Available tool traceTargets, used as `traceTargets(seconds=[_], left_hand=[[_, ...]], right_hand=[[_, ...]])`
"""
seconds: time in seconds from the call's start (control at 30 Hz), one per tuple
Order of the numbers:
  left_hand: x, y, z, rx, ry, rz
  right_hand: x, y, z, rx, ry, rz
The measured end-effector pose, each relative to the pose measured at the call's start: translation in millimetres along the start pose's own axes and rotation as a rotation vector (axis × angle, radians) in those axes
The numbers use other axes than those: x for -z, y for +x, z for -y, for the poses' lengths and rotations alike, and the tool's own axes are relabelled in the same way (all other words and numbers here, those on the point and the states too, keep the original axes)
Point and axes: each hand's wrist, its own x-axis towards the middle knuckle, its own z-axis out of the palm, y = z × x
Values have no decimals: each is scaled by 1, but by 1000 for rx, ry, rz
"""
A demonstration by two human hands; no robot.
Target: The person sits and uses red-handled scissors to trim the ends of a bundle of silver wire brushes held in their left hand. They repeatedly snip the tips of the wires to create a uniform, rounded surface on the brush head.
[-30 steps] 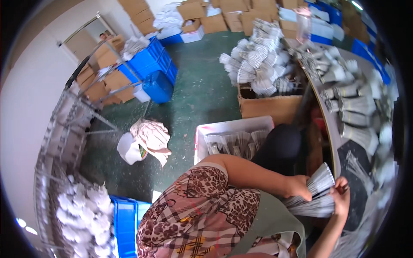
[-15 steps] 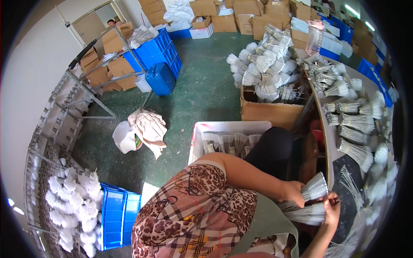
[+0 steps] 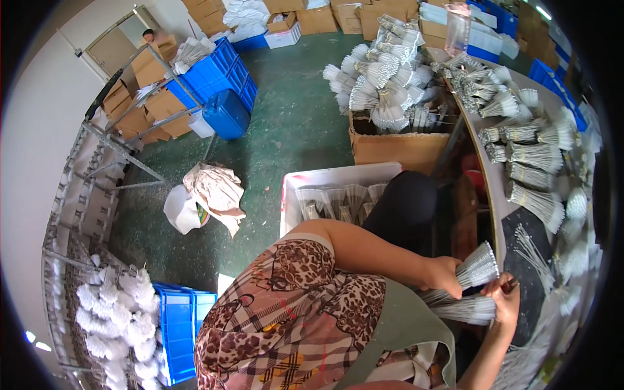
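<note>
A: What are the hands doing?

B: The left hand [image 3: 444, 275] has its fingers closed round the narrow end of a fanned bundle of thin silvery wire stems [image 3: 478, 265], gripping it just above the lap. The right hand [image 3: 504, 300] has its fingers closed on a second bundle [image 3: 463, 310] lying just below the first, with the two nearly touching.

A: Where does this happen?

B: At the near edge of a curved work surface [image 3: 495, 195], beside a dark mat [image 3: 532, 273] with loose stems on it. More tied bundles [image 3: 536, 156] lie farther along.

A: Which step does this look like?

B: Gathering and evening up stems into a bundle, I judge. The next move seems to call for keeping both grips tight so that no stems slip or splay.
</note>
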Motion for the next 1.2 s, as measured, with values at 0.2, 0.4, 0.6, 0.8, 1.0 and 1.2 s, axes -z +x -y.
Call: traceTargets(seconds=[0.2,0.4,0.6,0.8,1.0,1.2], left_hand=[[3,0,2,-29,-44,13],[2,-3,-2,-16,-36,0],[0,-5,-4,-6,-23,0],[2,-9,-9,-22,16,-7],[7,-2,3,-55,-29,43],[7,-3,0,-64,32,41]], right_hand=[[-16,2,19,-86,-30,-56],[-20,2,21,-105,-4,-62],[-23,-4,20,-116,-32,-135],[-31,-2,30,-158,20,-136],[-31,-6,32,-151,7,-136],[-33,-5,33,-150,8,-121]])
